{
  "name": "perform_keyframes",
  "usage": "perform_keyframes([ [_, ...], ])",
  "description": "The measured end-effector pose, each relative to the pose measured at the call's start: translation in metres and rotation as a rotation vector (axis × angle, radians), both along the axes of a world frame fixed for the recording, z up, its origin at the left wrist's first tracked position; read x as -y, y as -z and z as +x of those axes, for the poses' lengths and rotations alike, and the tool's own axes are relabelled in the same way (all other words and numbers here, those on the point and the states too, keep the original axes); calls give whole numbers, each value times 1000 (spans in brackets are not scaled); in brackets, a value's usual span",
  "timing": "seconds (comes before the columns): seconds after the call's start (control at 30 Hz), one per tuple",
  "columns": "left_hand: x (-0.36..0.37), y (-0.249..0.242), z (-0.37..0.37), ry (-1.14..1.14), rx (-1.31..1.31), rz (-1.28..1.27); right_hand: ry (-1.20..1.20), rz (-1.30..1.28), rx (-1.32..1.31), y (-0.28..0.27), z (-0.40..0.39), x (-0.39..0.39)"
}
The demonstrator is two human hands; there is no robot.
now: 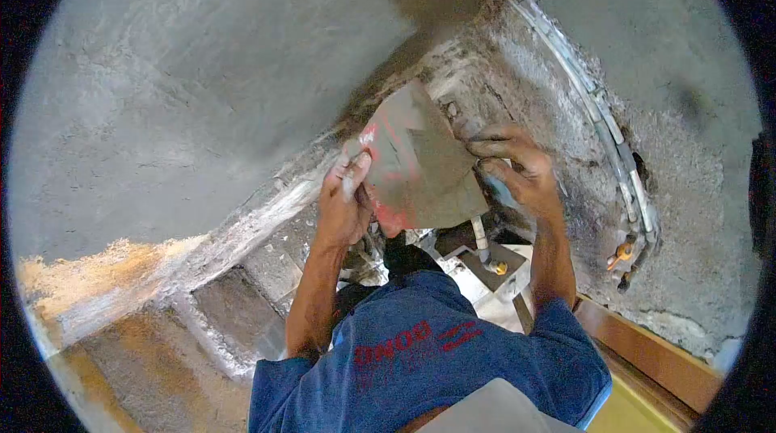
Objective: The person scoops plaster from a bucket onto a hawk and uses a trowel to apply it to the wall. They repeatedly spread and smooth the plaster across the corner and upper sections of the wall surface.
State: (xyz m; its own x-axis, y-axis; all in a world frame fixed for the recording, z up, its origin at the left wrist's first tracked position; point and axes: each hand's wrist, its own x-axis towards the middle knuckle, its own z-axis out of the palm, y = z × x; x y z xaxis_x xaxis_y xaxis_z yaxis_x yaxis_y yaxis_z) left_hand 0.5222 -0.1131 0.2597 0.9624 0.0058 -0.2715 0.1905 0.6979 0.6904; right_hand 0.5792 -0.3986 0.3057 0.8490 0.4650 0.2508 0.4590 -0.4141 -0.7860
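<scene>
Overall, smooth grey plaster (186, 102) covers the upper left, bordered along its lower edge by a rough seam. The blue shirt (428, 352) occupies the lower centre. White conduits (594, 102) curve down the rough wall (558, 118) at right; a strip of that wall shows between them and the right hand. The flat plate (424, 162), grey with red marks, is positioned at centre, between both hands. Its long axis runs roughly from top to bottom of the view, leaning slightly right at the base; the narrower end points up. The left hand (347, 191) grips the left edge, thumb on the near face. The right hand (517, 165) has bent fingers at the right edge; a firm grip cannot be confirmed. The top and bottom edges are free of fingers. Below the plate is a short pipe (478, 235) with a yellow cap (501, 269).
</scene>
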Motion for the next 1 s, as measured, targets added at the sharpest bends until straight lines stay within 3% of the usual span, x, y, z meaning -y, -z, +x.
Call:
perform_keyframes([
  [0.23,-7,-5,-17,-35,-33,3,-89,45,-125,7,-4,12],
  [0.33,-12,-3,-24,34,-51,-11,-46,31,-193,15,-10,15],
  [0.63,-23,5,-24,-128,-16,25,98,81,-163,58,11,33],
  [0.73,-32,7,-26,-104,26,73,171,231,-168,48,17,22],
  [0.8,-29,-5,-26,-40,43,44,7,405,-69,26,23,-13],
  [0.9,-24,-16,-31,-69,-45,78,-86,335,-164,11,24,-49],
  [1.0,-31,-19,-30,-193,12,32,15,201,-138,43,27,-32],
])
